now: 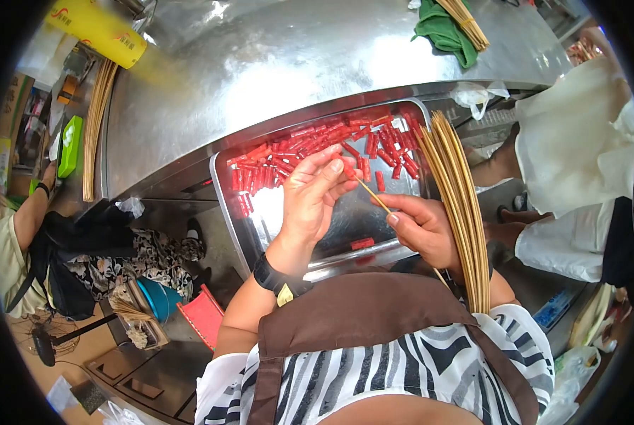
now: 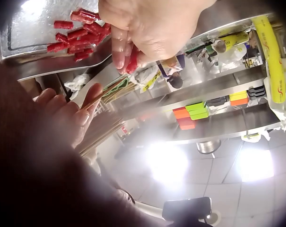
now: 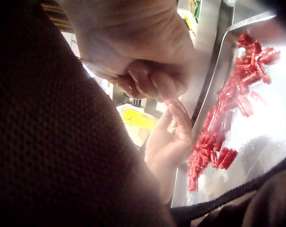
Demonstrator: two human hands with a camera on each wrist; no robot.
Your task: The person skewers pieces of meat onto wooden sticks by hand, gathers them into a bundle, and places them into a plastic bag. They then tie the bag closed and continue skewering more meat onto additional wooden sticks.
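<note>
My left hand (image 1: 308,198) pinches a short red, glossy stick-shaped piece (image 2: 133,60) between thumb and fingers, over the metal tray (image 1: 331,244). In my right hand (image 1: 427,230) is a thin bamboo skewer (image 1: 374,196), gripped between thumb and index finger. Its tip meets the red piece at the left fingertips in the head view; how deep it goes in is hidden by the fingers. Many similar red pieces (image 1: 306,145) are heaped along the tray's far side, and one loose red piece (image 1: 362,244) lies near its front. A bundle of skewers (image 1: 459,205) stands by the right forearm.
A steel counter (image 1: 260,71) runs behind the tray, with a green cloth (image 1: 448,32) and more sticks at its far right. At the left lie a yellow roll (image 1: 101,32) and long sticks (image 1: 97,134). Other people stand on both sides.
</note>
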